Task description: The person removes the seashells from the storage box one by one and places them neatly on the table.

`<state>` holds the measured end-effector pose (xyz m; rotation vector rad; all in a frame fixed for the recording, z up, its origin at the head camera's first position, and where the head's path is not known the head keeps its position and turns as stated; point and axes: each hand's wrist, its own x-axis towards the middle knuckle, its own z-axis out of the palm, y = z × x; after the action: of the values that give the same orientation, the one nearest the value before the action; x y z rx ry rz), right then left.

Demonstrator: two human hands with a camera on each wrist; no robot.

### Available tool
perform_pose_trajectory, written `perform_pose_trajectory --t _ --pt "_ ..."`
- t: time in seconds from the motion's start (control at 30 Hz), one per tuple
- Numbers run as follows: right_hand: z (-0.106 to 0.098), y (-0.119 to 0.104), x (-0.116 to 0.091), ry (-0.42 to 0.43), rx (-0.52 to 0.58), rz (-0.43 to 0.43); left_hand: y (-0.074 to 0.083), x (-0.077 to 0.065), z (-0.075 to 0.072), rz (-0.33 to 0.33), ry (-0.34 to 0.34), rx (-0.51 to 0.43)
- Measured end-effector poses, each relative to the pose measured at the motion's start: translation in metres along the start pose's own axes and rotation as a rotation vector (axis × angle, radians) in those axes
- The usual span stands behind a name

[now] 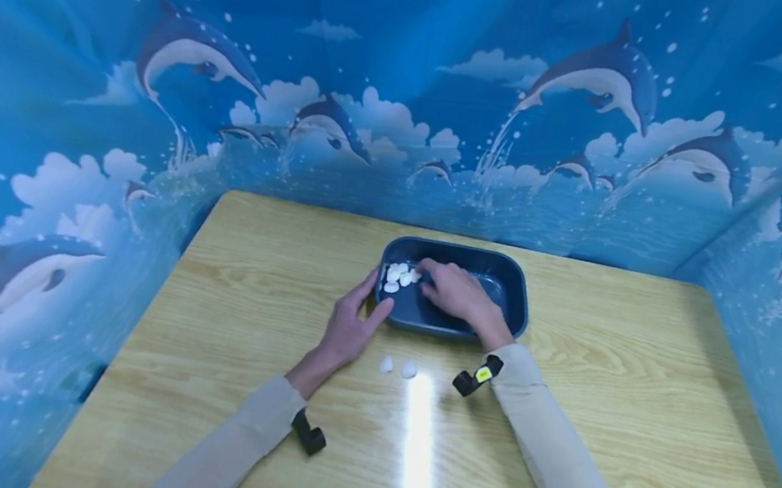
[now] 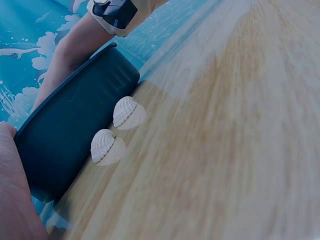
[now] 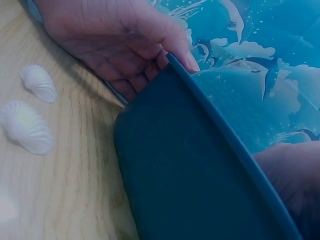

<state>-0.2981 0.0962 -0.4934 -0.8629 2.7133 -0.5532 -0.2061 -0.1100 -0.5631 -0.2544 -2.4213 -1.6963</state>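
Fingers of our left hand grip a smooth basin;
right hand curled inside, hold unclear; ribbed shells near.

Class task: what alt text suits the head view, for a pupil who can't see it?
A person's right hand reaches into a dark blue tray, beside a cluster of small white pieces, while the left hand holds the tray's left end. Two white shells lie in front on the wooden table, and a dolphin-patterned backdrop hangs behind.
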Motion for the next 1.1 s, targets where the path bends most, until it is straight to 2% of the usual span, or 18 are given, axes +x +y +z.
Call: perform_pose_trajectory --t 0.53,1.1 --pt "0.0034 -0.0029 0.0001 0.011 0.029 -0.037 0.0011 -0.0001 -0.001 -0.003 -0.013 -0.015" --pt "0.0045 -0.0031 -0.0036 -0.077 0.034 -0.034 0.0011 -0.0006 0.0 -0.007 -0.018 -0.014"
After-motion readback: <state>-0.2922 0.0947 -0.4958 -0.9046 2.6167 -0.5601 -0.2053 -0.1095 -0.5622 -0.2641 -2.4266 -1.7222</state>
